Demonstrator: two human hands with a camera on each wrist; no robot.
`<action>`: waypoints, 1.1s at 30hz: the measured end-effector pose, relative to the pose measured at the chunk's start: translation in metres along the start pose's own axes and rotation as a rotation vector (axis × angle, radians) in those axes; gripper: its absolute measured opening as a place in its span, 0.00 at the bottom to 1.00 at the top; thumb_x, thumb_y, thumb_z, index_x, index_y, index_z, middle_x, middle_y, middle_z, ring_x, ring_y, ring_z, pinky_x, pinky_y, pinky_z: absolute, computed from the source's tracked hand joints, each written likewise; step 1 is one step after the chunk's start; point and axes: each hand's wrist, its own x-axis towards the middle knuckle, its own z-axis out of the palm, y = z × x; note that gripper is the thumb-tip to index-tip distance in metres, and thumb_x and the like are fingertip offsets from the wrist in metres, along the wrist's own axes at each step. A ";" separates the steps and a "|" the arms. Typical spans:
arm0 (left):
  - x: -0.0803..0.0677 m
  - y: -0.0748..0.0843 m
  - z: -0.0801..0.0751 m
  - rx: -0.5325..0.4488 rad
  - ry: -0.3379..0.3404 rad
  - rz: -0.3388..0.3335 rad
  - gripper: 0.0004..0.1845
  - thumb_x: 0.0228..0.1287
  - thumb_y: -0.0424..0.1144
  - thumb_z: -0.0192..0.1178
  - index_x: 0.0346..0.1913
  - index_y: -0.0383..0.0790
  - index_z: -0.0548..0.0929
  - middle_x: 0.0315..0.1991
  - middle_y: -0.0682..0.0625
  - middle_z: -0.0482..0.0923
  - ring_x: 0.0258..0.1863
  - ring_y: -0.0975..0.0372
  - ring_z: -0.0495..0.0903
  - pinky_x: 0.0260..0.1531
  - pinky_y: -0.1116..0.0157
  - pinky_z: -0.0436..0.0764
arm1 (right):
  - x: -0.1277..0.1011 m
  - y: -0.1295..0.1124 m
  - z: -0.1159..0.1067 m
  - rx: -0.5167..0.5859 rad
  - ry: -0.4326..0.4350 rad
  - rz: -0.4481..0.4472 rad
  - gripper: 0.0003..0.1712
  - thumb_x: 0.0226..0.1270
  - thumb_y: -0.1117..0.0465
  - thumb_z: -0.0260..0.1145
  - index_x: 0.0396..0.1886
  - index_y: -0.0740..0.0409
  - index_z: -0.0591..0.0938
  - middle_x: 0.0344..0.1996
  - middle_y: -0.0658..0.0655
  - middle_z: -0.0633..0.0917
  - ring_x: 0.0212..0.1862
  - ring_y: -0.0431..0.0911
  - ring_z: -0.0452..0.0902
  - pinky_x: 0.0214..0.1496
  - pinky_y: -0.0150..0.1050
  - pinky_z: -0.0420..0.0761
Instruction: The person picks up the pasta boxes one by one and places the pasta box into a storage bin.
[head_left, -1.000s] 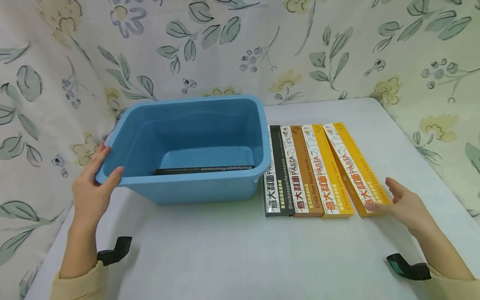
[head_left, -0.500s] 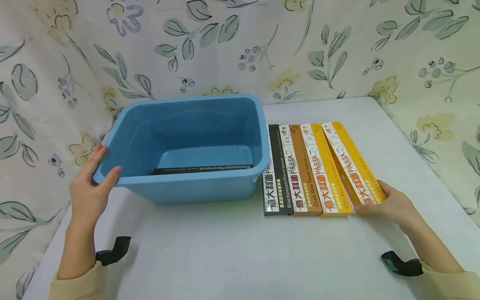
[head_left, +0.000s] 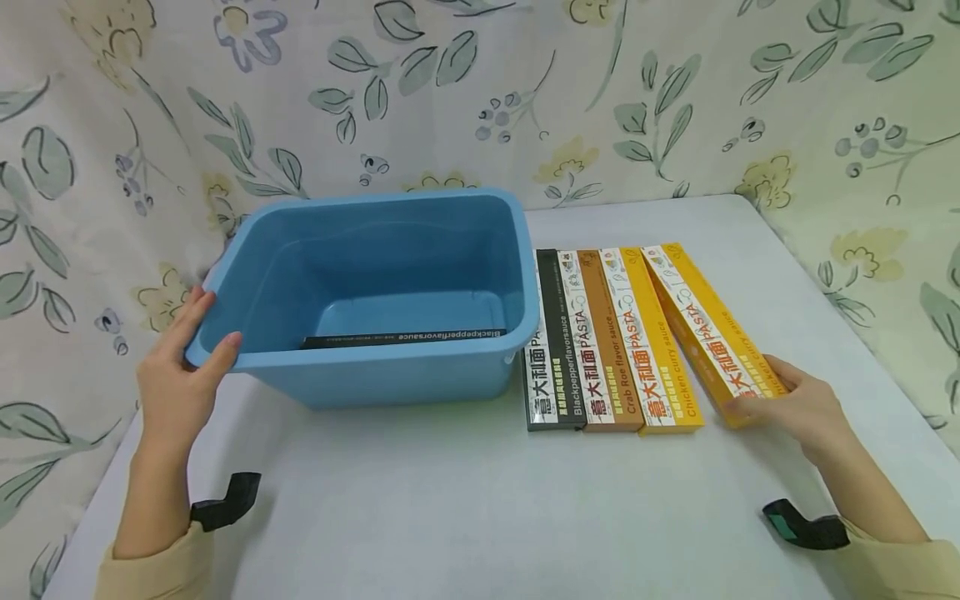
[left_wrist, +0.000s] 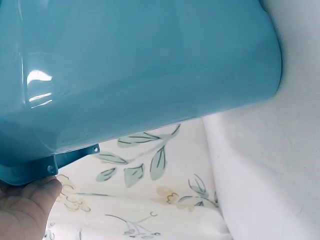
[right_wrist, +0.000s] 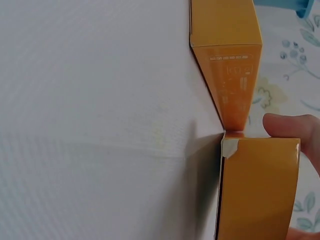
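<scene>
In the head view my left hand (head_left: 177, 375) grips the left front corner of a blue plastic tub (head_left: 405, 375), thumb over the rim. The left wrist view shows the tub's outer wall (left_wrist: 140, 65) and part of that hand (left_wrist: 27, 207). On the right, my right hand (head_left: 798, 412) holds the near end of a yellow chicken curry pasta box (head_left: 708, 325) between thumb and fingers. That box slants away from a second yellow pasta box (head_left: 652, 350). In the right wrist view the held box's end (right_wrist: 257, 190) is close, with the thumb (right_wrist: 290, 125) against its side.
A brown crab roe pasta box (head_left: 609, 350) and a black pepper pasta box (head_left: 558, 350) lie left of the yellow ones, beside the tub. Another black box (head_left: 405, 338) is inside the tub. Floral cloth (head_left: 450, 100) hangs behind the white table (head_left: 465, 508).
My right hand has moved in and taken hold of the rightmost yellow pasta box. Its near end has swung right, widening the gap to its neighbour. My left hand stays on the tub.
</scene>
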 end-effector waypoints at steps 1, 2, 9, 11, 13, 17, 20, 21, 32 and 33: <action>0.000 0.000 0.000 0.001 0.000 0.001 0.30 0.65 0.40 0.61 0.71 0.46 0.69 0.71 0.57 0.62 0.70 0.50 0.62 0.61 0.48 0.64 | 0.000 0.000 -0.001 -0.001 0.006 0.005 0.63 0.56 0.43 0.71 0.76 0.68 0.45 0.66 0.80 0.57 0.59 0.70 0.55 0.46 0.59 0.71; 0.000 0.000 0.000 0.001 0.000 0.003 0.30 0.65 0.40 0.61 0.71 0.46 0.69 0.71 0.57 0.62 0.70 0.50 0.62 0.61 0.49 0.64 | 0.000 -0.001 -0.002 0.002 0.010 0.009 0.63 0.56 0.43 0.71 0.76 0.68 0.45 0.66 0.80 0.56 0.59 0.71 0.55 0.46 0.60 0.71; 0.001 0.000 0.001 0.000 -0.004 0.002 0.30 0.66 0.41 0.60 0.71 0.46 0.69 0.72 0.55 0.61 0.70 0.49 0.61 0.62 0.48 0.63 | -0.003 -0.003 -0.009 0.066 0.037 0.065 0.61 0.57 0.47 0.71 0.77 0.62 0.44 0.68 0.80 0.52 0.61 0.71 0.53 0.48 0.64 0.69; 0.001 0.000 0.001 0.001 -0.003 0.002 0.30 0.66 0.41 0.60 0.71 0.46 0.69 0.72 0.55 0.61 0.70 0.49 0.61 0.62 0.48 0.63 | -0.004 -0.004 -0.010 0.082 0.050 0.073 0.60 0.58 0.48 0.71 0.77 0.61 0.44 0.69 0.80 0.52 0.61 0.71 0.53 0.48 0.62 0.68; 0.001 0.000 0.001 -0.001 -0.003 0.002 0.30 0.65 0.41 0.60 0.71 0.46 0.69 0.72 0.55 0.61 0.70 0.49 0.61 0.62 0.48 0.63 | -0.004 -0.004 -0.011 0.086 0.060 0.075 0.59 0.58 0.49 0.71 0.77 0.61 0.44 0.69 0.80 0.53 0.61 0.70 0.53 0.48 0.60 0.68; 0.000 0.000 0.000 0.003 -0.003 -0.005 0.30 0.65 0.42 0.60 0.71 0.47 0.69 0.72 0.57 0.61 0.70 0.49 0.61 0.61 0.46 0.63 | -0.004 -0.004 -0.013 0.083 0.074 0.070 0.59 0.58 0.49 0.71 0.77 0.61 0.45 0.69 0.79 0.53 0.60 0.69 0.53 0.45 0.56 0.68; 0.000 0.001 0.000 0.004 -0.004 -0.007 0.30 0.65 0.42 0.60 0.71 0.47 0.69 0.72 0.57 0.61 0.70 0.49 0.61 0.61 0.45 0.63 | -0.004 -0.004 -0.015 0.083 0.082 0.071 0.59 0.58 0.48 0.71 0.78 0.60 0.45 0.69 0.79 0.52 0.60 0.69 0.53 0.44 0.54 0.69; 0.001 0.001 0.000 0.002 -0.005 -0.008 0.30 0.65 0.42 0.60 0.71 0.47 0.69 0.72 0.57 0.61 0.70 0.49 0.61 0.61 0.45 0.63 | -0.004 -0.003 -0.016 0.086 0.085 0.073 0.59 0.58 0.48 0.71 0.78 0.59 0.45 0.69 0.79 0.52 0.60 0.70 0.53 0.44 0.53 0.69; 0.000 0.002 0.000 0.004 -0.005 0.000 0.30 0.65 0.42 0.60 0.71 0.47 0.69 0.72 0.56 0.61 0.70 0.49 0.61 0.60 0.45 0.64 | -0.011 -0.012 -0.025 0.107 0.143 0.055 0.61 0.56 0.49 0.74 0.78 0.58 0.46 0.70 0.76 0.53 0.54 0.62 0.56 0.42 0.42 0.67; 0.000 0.002 0.000 0.005 -0.006 -0.001 0.30 0.65 0.42 0.60 0.71 0.47 0.69 0.72 0.56 0.61 0.70 0.49 0.61 0.60 0.45 0.64 | -0.012 -0.014 -0.025 0.106 0.151 0.051 0.60 0.56 0.50 0.74 0.78 0.58 0.46 0.70 0.76 0.54 0.53 0.60 0.56 0.41 0.39 0.66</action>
